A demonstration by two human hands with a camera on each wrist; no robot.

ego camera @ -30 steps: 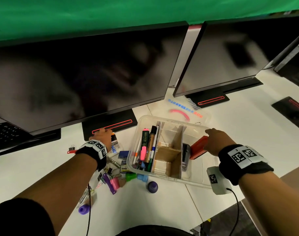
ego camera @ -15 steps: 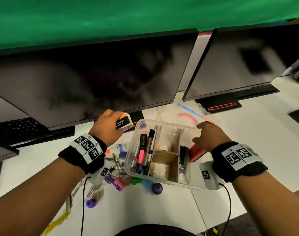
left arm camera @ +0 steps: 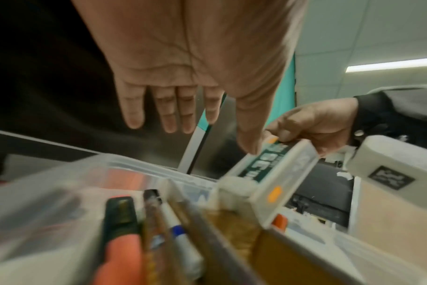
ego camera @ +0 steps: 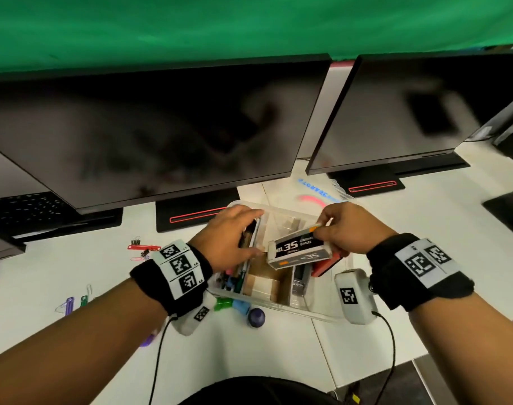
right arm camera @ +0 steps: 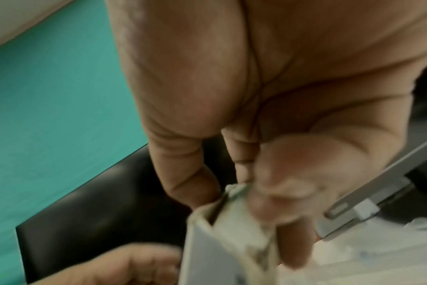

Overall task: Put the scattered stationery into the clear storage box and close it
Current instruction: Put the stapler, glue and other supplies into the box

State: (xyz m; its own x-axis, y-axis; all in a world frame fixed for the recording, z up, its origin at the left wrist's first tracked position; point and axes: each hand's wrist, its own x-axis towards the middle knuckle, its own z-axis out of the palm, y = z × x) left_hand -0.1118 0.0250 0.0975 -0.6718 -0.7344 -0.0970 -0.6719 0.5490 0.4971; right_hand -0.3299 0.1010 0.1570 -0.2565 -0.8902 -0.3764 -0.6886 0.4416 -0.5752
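Observation:
The clear storage box stands open on the white desk, split by cardboard dividers. Pens and markers fill its left compartment, and a red item leans in the right one. My right hand pinches one end of a white staples box with a black label, held tilted above the middle of the box. My left hand hovers over the pens with straight fingers and holds nothing. In the left wrist view its thumb lies close to the staples box. In the right wrist view my right hand's fingertips clamp the staples box.
The box's lid lies behind it, near the monitor stands. Loose green and blue caps and a purple cap lie at the box's front left. Binder clips and paper clips are scattered on the left. Two monitors stand close behind.
My left hand lifted the staples box from beside the monitor stand and brought it over the storage box. My right hand let go of the red item and took the staples box; the left hand opened.

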